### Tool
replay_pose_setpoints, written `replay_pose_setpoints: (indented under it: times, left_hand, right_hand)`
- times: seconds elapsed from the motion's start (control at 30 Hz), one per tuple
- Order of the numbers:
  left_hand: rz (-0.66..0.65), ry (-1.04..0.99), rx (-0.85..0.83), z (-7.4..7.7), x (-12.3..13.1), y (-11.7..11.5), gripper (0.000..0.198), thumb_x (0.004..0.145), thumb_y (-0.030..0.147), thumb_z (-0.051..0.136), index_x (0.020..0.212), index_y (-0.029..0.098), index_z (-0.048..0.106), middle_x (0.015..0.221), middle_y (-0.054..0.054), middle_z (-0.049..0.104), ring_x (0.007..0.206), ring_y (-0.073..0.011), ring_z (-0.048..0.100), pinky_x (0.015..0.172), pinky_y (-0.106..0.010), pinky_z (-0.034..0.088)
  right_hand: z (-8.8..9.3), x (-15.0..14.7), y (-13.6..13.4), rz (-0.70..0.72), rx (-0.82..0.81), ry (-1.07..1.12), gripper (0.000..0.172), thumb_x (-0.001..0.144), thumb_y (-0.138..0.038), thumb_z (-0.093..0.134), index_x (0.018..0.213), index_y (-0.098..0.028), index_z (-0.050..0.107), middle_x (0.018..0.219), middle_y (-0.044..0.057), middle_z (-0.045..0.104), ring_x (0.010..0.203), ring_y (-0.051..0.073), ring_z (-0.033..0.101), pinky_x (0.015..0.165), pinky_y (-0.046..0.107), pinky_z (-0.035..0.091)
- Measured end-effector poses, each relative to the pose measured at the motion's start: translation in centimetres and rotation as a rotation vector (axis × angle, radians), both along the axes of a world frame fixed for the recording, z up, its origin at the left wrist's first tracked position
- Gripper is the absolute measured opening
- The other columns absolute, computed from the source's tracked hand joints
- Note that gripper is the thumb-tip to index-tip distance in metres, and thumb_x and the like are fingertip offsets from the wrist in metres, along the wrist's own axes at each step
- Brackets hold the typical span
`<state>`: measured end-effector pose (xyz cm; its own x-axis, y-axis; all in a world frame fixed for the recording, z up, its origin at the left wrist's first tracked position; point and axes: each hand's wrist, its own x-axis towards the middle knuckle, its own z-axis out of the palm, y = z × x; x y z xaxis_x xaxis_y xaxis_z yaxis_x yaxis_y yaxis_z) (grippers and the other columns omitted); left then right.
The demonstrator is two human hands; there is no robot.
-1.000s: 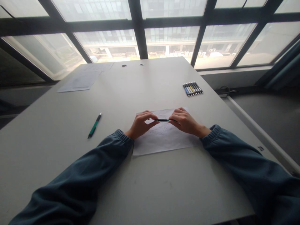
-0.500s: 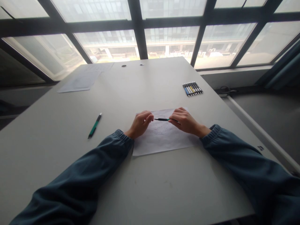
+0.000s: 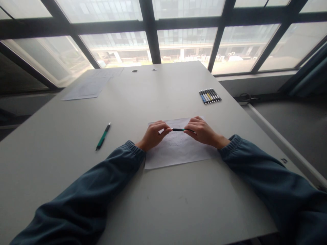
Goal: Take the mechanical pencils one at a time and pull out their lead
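Observation:
A green and black pen (image 3: 178,129) is held level above a sheet of paper (image 3: 178,158) that carries faint marks. My right hand (image 3: 201,131) is closed round the pen's right part, so much of its green barrel is hidden. With thumb and fingertips, my left hand (image 3: 155,134) pinches the pen's tip end. Off to the left, a second green and black pen (image 3: 103,136) lies on the white table (image 3: 163,211).
A row of several pens (image 3: 210,96) with blue, white, yellow and black barrels lies at the right. Loose papers (image 3: 87,88) rest at the far left. Two small round table fittings (image 3: 135,71) sit near the far edge, before the windows (image 3: 186,44).
My left hand's fingers have stretched out to the right and closed on the pen's tip end. The right hand and the pen have stayed in place.

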<state>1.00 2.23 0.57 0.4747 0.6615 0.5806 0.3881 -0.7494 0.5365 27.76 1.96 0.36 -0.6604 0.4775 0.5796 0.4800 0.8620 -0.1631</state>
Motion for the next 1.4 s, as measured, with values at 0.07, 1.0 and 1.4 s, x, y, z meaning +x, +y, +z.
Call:
replay_pose_setpoints:
  times: [0.07,1.0,1.4]
  left_hand:
    - [0.001,-0.018,0.022,-0.03,0.03,0.03,0.023,0.094,0.038,0.067,0.082,0.018,0.069,0.075,-0.004,0.068,0.07,-0.0145,0.06,0.064,-0.027,0.047]
    - [0.029,0.062,-0.059,0.06,-0.05,-0.03,0.047,0.102,0.043,0.05,0.065,0.018,0.062,0.059,0.0,0.059,0.06,-0.0128,0.055,0.064,-0.026,0.042]
    - [0.036,0.024,0.021,-0.02,0.12,-0.12,0.018,0.095,0.035,0.065,0.088,0.019,0.069,0.081,-0.004,0.07,0.077,-0.0162,0.062,0.072,-0.029,0.049]
  right_hand:
    - [-0.11,0.02,0.06,-0.003,-0.002,0.001,0.024,0.103,-0.034,0.052,0.088,-0.02,0.064,0.078,0.005,0.068,0.081,0.02,0.058,0.082,0.036,0.041]
    - [0.09,-0.07,0.02,-0.002,-0.001,-0.002,0.029,0.102,-0.039,0.052,0.086,-0.019,0.065,0.076,0.005,0.067,0.079,0.02,0.057,0.082,0.036,0.041]
    - [-0.07,0.03,0.11,-0.011,-0.018,-0.002,0.027,0.103,-0.036,0.051,0.086,-0.019,0.064,0.077,0.005,0.067,0.079,0.02,0.058,0.082,0.036,0.041]
